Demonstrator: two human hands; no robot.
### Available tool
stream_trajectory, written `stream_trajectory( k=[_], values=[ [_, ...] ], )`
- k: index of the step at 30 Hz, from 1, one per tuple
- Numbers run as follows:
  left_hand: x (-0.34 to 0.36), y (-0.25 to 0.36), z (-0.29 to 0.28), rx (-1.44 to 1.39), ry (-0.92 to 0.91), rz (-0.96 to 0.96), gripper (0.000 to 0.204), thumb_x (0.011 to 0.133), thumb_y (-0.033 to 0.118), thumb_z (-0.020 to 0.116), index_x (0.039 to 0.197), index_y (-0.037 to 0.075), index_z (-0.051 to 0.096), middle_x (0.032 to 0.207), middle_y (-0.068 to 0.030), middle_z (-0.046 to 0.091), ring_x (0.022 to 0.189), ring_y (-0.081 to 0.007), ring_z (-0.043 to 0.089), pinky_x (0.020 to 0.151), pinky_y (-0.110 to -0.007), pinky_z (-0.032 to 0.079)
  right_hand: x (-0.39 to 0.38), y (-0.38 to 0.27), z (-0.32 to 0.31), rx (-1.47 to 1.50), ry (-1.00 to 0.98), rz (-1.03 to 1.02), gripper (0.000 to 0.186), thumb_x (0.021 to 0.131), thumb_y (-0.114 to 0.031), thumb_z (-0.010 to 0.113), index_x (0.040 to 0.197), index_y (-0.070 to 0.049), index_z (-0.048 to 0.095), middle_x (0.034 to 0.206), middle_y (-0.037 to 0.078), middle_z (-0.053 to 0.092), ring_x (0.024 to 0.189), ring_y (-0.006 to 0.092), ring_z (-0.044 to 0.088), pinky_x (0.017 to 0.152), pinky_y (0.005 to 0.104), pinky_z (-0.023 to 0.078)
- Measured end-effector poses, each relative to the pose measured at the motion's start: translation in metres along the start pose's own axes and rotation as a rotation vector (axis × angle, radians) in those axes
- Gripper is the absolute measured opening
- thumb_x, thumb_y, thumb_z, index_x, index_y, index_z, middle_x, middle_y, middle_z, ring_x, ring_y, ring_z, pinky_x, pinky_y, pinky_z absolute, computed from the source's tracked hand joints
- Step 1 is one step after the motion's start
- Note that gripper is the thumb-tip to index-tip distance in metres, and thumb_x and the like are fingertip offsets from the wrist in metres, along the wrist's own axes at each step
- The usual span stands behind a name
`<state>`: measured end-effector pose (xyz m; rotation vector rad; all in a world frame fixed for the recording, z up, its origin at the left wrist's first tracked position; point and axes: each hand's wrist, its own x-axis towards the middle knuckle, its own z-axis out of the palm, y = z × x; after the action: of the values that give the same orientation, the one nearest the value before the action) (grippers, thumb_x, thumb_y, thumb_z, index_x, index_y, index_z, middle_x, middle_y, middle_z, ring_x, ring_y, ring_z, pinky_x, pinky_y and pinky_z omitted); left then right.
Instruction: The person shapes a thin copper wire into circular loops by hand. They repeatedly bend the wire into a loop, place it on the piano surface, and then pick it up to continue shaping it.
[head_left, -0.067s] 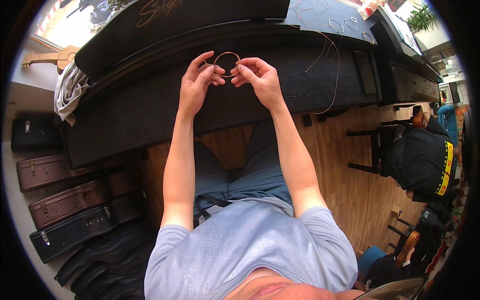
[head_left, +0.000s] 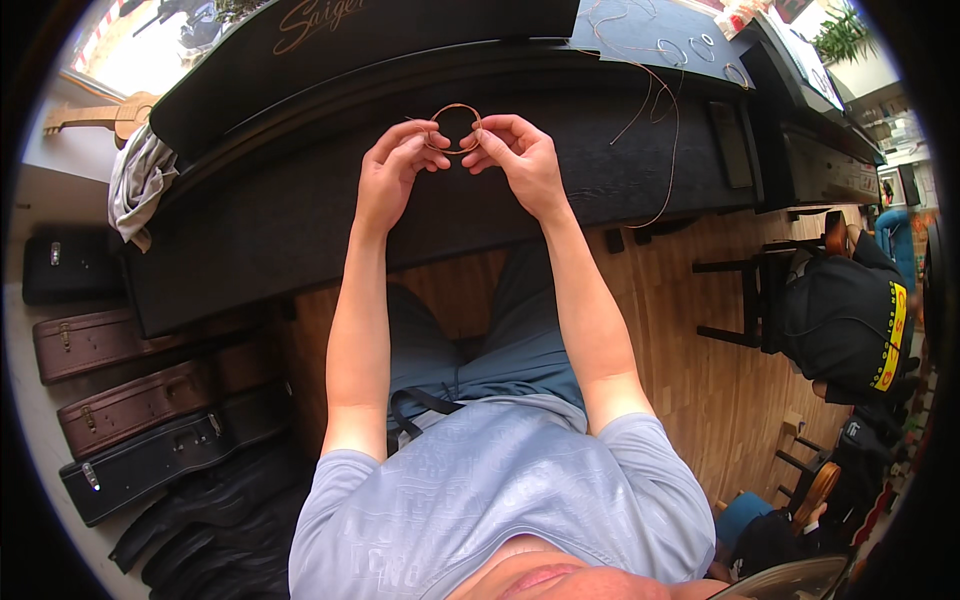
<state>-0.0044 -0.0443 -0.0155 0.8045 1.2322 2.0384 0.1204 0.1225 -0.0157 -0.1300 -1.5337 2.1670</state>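
A thin copper-coloured coil of wire or string (head_left: 456, 106) is held in a loop above the black piano-like surface (head_left: 300, 220). My left hand (head_left: 392, 172) pinches the coil's left side between fingertips, where a short end sticks out. My right hand (head_left: 523, 168) pinches its right side, the lower fingers curled beneath. To the right, long loose strands (head_left: 668, 150) trail over the surface from a grey-blue mat (head_left: 625, 40), on which small rings (head_left: 700, 48) lie.
At left are a small wooden guitar (head_left: 130, 115), a draped cloth (head_left: 140, 185) and several instrument cases (head_left: 130, 405). At right stand a dark chair (head_left: 725, 330) with black fabric bearing a yellow band (head_left: 830, 310), and a second dark piano-like cabinet (head_left: 815, 175).
My left index finger has come down from its raised position toward the coil. My right hand and both forearms look unmoved.
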Motion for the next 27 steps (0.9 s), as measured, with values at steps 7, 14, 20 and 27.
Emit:
stream_trajectory(
  k=[7, 14, 20, 27],
  values=[
    [0.001, -0.011, -0.007, 0.074, 0.017, 0.039, 0.021, 0.101, 0.013, 0.062, 0.111, -0.002, 0.072, 0.102, -0.0117, 0.070, 0.083, -0.0162, 0.067, 0.077, -0.027, 0.052, 0.000, 0.001, 0.000, -0.001, -0.015, 0.012, 0.021, 0.100, -0.008, 0.062, 0.116, 0.006, 0.062, 0.098, 0.016, 0.073, 0.082, 0.0207, 0.073, 0.073, 0.0309, 0.062],
    [0.000, -0.003, 0.013, 0.243, 0.142, 0.057, 0.015, 0.093, 0.009, 0.073, 0.103, -0.002, 0.069, 0.078, -0.0029, 0.067, 0.066, -0.0090, 0.062, 0.061, -0.021, 0.049, 0.001, 0.004, -0.002, -0.045, -0.040, 0.004, 0.018, 0.099, -0.007, 0.063, 0.114, 0.004, 0.063, 0.096, 0.014, 0.073, 0.081, 0.0183, 0.072, 0.074, 0.0295, 0.061],
    [0.002, -0.005, 0.015, 0.357, 0.203, 0.075, 0.013, 0.095, 0.010, 0.070, 0.101, -0.001, 0.065, 0.072, 0.0009, 0.064, 0.061, -0.0055, 0.059, 0.057, -0.021, 0.048, -0.001, 0.000, 0.002, -0.075, -0.065, -0.004, 0.017, 0.099, -0.006, 0.063, 0.113, 0.004, 0.064, 0.095, 0.013, 0.072, 0.080, 0.0167, 0.071, 0.074, 0.0288, 0.060],
    [0.004, -0.010, 0.027, 0.430, 0.234, 0.118, 0.026, 0.098, 0.011, 0.065, 0.121, 0.000, 0.066, 0.094, -0.0041, 0.070, 0.076, -0.0101, 0.066, 0.063, -0.023, 0.053, 0.001, 0.006, -0.003, -0.028, 0.002, -0.053, 0.018, 0.099, -0.007, 0.062, 0.113, 0.004, 0.059, 0.095, 0.014, 0.072, 0.078, 0.0177, 0.071, 0.072, 0.0299, 0.060]
  ],
)
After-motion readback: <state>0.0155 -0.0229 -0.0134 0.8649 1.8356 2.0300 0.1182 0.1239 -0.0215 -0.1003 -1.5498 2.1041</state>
